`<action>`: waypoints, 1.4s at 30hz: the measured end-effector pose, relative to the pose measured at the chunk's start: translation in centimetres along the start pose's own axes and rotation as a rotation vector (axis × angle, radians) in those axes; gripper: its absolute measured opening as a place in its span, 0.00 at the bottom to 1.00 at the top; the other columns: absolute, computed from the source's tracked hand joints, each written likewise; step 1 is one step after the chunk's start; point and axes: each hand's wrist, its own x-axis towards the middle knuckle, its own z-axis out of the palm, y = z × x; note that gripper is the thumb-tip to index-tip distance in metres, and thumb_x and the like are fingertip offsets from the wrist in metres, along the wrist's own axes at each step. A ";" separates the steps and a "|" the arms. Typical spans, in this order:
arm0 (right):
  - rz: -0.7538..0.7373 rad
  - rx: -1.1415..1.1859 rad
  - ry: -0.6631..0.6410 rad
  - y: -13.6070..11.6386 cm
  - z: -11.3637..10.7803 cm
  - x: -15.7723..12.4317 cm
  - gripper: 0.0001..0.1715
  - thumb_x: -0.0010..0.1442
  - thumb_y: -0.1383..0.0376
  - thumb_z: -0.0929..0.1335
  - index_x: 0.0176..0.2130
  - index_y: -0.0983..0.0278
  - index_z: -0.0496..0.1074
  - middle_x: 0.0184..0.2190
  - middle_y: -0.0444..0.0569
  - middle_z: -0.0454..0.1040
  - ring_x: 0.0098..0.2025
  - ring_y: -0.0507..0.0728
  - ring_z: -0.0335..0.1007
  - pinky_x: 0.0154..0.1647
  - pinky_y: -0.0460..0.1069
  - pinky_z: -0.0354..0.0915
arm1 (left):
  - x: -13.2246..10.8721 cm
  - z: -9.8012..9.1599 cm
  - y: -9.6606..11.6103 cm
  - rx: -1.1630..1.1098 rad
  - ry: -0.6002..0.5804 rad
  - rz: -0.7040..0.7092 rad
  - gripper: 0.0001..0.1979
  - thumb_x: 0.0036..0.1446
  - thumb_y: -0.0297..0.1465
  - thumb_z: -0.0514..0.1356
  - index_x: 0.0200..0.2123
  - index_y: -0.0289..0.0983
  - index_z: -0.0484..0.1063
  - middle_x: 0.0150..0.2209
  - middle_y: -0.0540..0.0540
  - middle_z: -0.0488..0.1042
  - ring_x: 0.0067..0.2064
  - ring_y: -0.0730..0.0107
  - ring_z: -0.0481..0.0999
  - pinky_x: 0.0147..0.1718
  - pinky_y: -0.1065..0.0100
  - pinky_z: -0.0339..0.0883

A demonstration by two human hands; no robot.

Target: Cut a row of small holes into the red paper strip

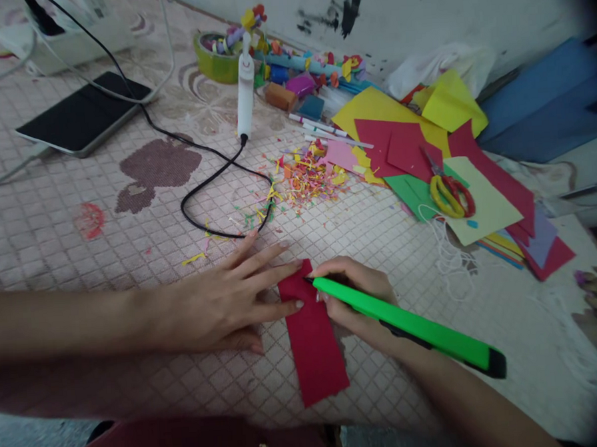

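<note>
A strip of red paper (314, 339) lies on the quilted cloth in front of me. My left hand (222, 297) lies flat with fingers spread, its fingertips pressing the strip's upper left part. My right hand (355, 297) is closed around a bright green utility knife (408, 324), whose tip touches the strip near its top edge. The knife's black end points to the lower right.
Sheets of coloured paper (404, 138) and yellow-and-red scissors (450, 195) lie at the right. Paper scraps (309, 176), a white glue gun (245, 93) with a black cable (211, 181), a tablet (85, 114), a tape roll (214, 58) and white string (450, 255) lie further back.
</note>
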 end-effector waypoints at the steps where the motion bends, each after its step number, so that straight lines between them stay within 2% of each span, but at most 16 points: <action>1: -0.004 0.002 -0.001 0.0 0.0 0.0 0.19 0.55 0.75 0.68 0.44 0.59 0.75 0.36 0.41 0.81 0.35 0.51 0.78 0.37 0.44 0.72 | -0.1 0.0 -0.2 -0.011 -0.015 0.005 0.33 0.61 0.44 0.68 0.67 0.45 0.66 0.73 0.34 0.54 0.73 0.31 0.54 0.66 0.27 0.48; 5: 0.003 -0.005 0.009 -0.2 0.0 0.2 0.18 0.55 0.76 0.68 0.44 0.59 0.75 0.36 0.41 0.81 0.34 0.50 0.78 0.37 0.44 0.72 | -0.1 0.0 -0.1 -0.005 -0.024 -0.008 0.34 0.60 0.46 0.69 0.67 0.46 0.66 0.73 0.35 0.55 0.74 0.30 0.51 0.67 0.27 0.44; 10: 0.011 -0.020 0.025 -0.4 0.2 0.1 0.19 0.54 0.76 0.68 0.44 0.58 0.75 0.36 0.40 0.81 0.33 0.50 0.77 0.37 0.44 0.73 | 0.6 0.0 0.9 0.036 0.021 -0.024 0.36 0.59 0.49 0.69 0.66 0.45 0.67 0.71 0.33 0.61 0.71 0.35 0.59 0.68 0.27 0.38; 15: -0.005 -0.042 0.022 0.0 0.4 -0.3 0.22 0.54 0.76 0.68 0.46 0.57 0.75 0.38 0.41 0.82 0.36 0.51 0.79 0.39 0.44 0.73 | 0.8 0.3 1.4 0.060 0.043 -0.051 0.38 0.57 0.52 0.69 0.66 0.44 0.67 0.69 0.31 0.63 0.70 0.36 0.62 0.68 0.27 0.39; 22: 0.007 -0.037 0.026 -0.2 0.3 -0.3 0.21 0.54 0.76 0.68 0.45 0.58 0.75 0.37 0.40 0.81 0.34 0.51 0.78 0.38 0.45 0.73 | 0.4 0.1 0.7 0.009 0.013 -0.030 0.35 0.62 0.49 0.66 0.68 0.46 0.65 0.73 0.32 0.56 0.72 0.32 0.57 0.66 0.25 0.44; 31: -0.001 -0.036 0.026 -0.7 0.2 0.0 0.17 0.55 0.74 0.67 0.43 0.59 0.75 0.35 0.41 0.81 0.32 0.51 0.77 0.35 0.45 0.72 | 0.6 0.0 0.9 0.001 0.039 -0.051 0.36 0.59 0.50 0.68 0.67 0.47 0.66 0.72 0.35 0.59 0.71 0.30 0.57 0.66 0.24 0.40; 42: 0.002 -0.029 0.005 -0.4 0.1 -0.3 0.20 0.55 0.74 0.68 0.46 0.58 0.74 0.38 0.42 0.81 0.36 0.52 0.78 0.39 0.46 0.73 | 0.7 0.1 1.2 -0.004 0.017 -0.080 0.38 0.57 0.50 0.70 0.67 0.48 0.66 0.72 0.35 0.59 0.72 0.30 0.55 0.67 0.24 0.37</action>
